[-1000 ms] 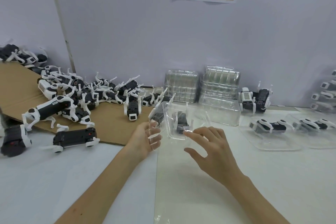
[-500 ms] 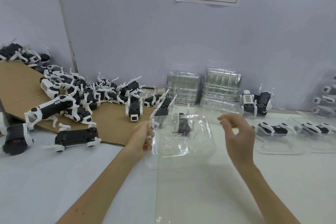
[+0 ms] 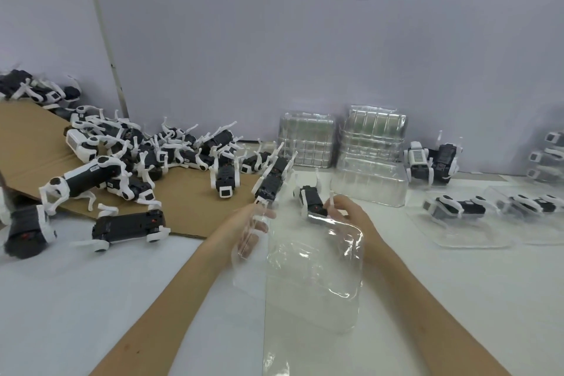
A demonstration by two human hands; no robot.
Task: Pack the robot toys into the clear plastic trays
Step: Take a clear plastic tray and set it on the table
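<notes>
While the left hand (image 3: 253, 230) grips the clear tray (image 3: 314, 284) by its left rim, fingers showing through the plastic, the right hand (image 3: 351, 218) is curled at the tray's far rim. It's right up against a black-and-white robot toy (image 3: 309, 197) lying just past that edge. Honestly can't tell if that hand is pinching the rim or the toy's white leg.

The tray is down low on the white desk (image 3: 76, 299), straight in front of the person. Far-left of the tray there's a whole heap of robot toys (image 3: 146, 156) tangled on a sheet of cardboard (image 3: 27, 143). Behind the tray, against the wall, sit two stacks of spare trays (image 3: 374, 137). Off to the tray's right are a couple of packed trays (image 3: 457, 217), each with a toy in it. Farther back on that same side, two standing toys (image 3: 432, 162).
</notes>
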